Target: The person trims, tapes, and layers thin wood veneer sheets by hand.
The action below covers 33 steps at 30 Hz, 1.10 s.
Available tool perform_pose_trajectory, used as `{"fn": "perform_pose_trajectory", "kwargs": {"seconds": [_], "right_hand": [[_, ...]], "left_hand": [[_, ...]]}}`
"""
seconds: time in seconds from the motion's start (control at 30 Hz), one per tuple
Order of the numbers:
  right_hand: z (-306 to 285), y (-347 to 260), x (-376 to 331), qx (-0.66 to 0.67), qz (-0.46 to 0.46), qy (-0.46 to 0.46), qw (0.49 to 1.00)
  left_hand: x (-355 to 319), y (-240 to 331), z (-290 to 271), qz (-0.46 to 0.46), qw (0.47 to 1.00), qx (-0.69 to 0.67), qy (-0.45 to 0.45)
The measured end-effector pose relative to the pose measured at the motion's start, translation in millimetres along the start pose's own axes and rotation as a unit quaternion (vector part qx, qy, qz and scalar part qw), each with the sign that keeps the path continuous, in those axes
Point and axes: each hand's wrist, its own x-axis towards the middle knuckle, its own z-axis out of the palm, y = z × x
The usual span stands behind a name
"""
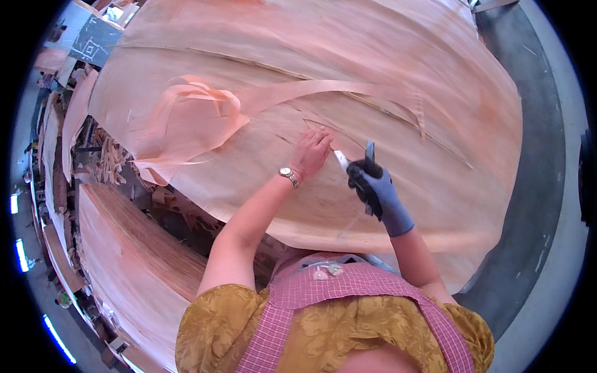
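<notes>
A large pinkish-tan sheet of wood veneer (398,205) spreads out in front of me, with long dark splits in it. My left hand (313,149), bare with a metal watch at the wrist, rests on the sheet beside a split. Its fingers are bent and pressed together; whatever they hold is hidden. My right hand (375,186) wears a blue glove with a black palm. It grips a tool with a flat pale blade (341,160), pointing toward my left fingertips. A grey-blue bar (370,151) also sticks up from this grip; I cannot tell whether it belongs to the same tool.
A loose, curled veneer strip (202,115) lies on the sheet at the left, with a long thin band (323,87) running right. Stacked veneer (143,248) stands at the lower left, beside wood scraps (109,155). Grey floor (535,186) shows at the right.
</notes>
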Motion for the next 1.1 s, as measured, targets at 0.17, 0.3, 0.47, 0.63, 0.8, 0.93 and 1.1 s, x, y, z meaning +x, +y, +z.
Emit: {"fn": "perform_pose_trajectory", "kwargs": {"seconds": [0.17, 0.3, 0.47, 0.63, 0.8, 0.93, 1.1], "right_hand": [[7.2, 10.5, 70.2, 0.030, -0.067, 0.063, 0.995], [7.8, 36.7, 116.7, 0.002, -0.033, 0.067, 0.997], [0.7, 59.6, 134.9, 0.003, -0.008, 0.042, 0.999], [7.0, 33.2, 101.1, -0.024, 0.063, 0.054, 0.996], [-19.4, 33.5, 93.9, -0.124, 0.077, -0.005, 0.989], [-49.1, 15.2, 111.9, -0.191, 0.050, -0.039, 0.980], [-76.0, -6.5, 69.3, -0.122, 0.050, 0.040, 0.990]], "left_hand": [[-14.3, -11.9, 16.8, -0.082, 0.996, -0.038, 0.002], [-8.4, -11.5, 9.7, -0.170, 0.979, -0.110, -0.004], [3.3, -23.3, 5.5, -0.060, 0.996, -0.033, -0.051], [-2.7, -37.0, 11.7, -0.002, 0.992, 0.055, -0.114], [-1.5, -35.8, 9.6, 0.027, 0.989, 0.085, -0.115], [3.2, -35.8, 5.0, 0.053, 0.983, 0.105, -0.142], [1.4, -32.7, 4.5, 0.026, 0.979, 0.106, -0.174]]}}
